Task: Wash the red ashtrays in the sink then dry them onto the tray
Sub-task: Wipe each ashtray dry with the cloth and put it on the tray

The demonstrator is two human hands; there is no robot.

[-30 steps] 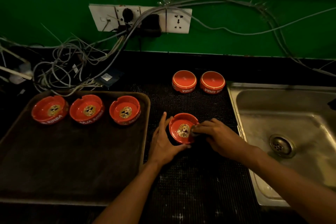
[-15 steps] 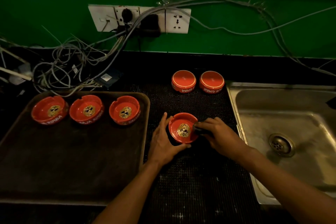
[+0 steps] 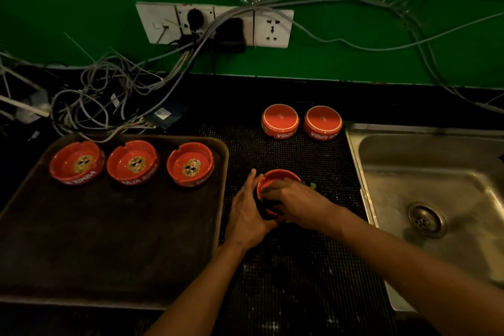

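A red ashtray (image 3: 278,173) sits upright on the black dotted mat (image 3: 286,267) between tray and sink. My left hand (image 3: 245,215) grips its left side, thumb curled under its near edge. My right hand (image 3: 297,199) covers the bowl and presses a dark cloth or sponge (image 3: 261,199) into it; a yellow-green bit shows behind the knuckles. Three red ashtrays (image 3: 77,162) (image 3: 132,162) (image 3: 191,163) stand upright in a row at the back of the brown tray (image 3: 109,226). Two more ashtrays (image 3: 280,120) (image 3: 323,123) lie upside down at the mat's far edge.
A steel sink (image 3: 436,172) with its drain (image 3: 426,219) lies to the right of the mat. A tangle of grey cables (image 3: 109,95) runs from the wall sockets (image 3: 272,27) down behind the tray. A green wall backs the counter.
My right hand has slid left from the ashtray's right rim over its bowl, hiding the gold emblem. The left hand stays on the ashtray's left side.
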